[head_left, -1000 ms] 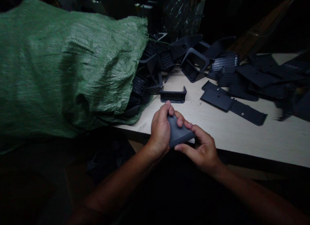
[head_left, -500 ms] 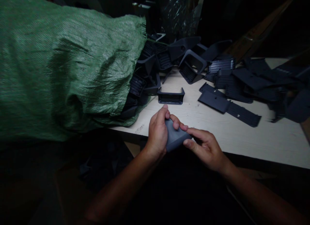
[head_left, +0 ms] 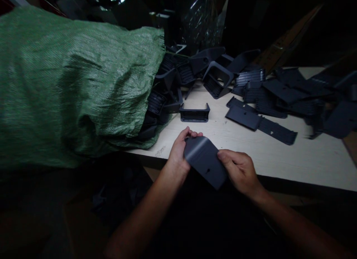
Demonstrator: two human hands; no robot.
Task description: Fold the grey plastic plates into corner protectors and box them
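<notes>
Between my hands, over the table's front edge, is a dark grey plastic housing (head_left: 208,160) with a rounded bend and a small keyhole slot in its flat face. My left hand (head_left: 180,149) is closed round its left end, the fingers partly hidden behind it. My right hand (head_left: 238,170) pinches its right edge, thumb on the near face. Just beyond, a U-shaped black plastic part (head_left: 194,114) with a slatted base rests on the table. Flat black plates (head_left: 244,116) lie to the right of that part.
A large green woven sack (head_left: 83,91) covers the left, with black plastic parts at its mouth. More housings (head_left: 217,78) and a heap of dark plates (head_left: 292,90) lie along the back and right of the pale table (head_left: 312,166). A cardboard flap (head_left: 287,41) leans behind.
The housing has been turned, so its broad flat face with the slot now shows. My right hand has shifted its hold along the edge. The whole view has moved slightly.
</notes>
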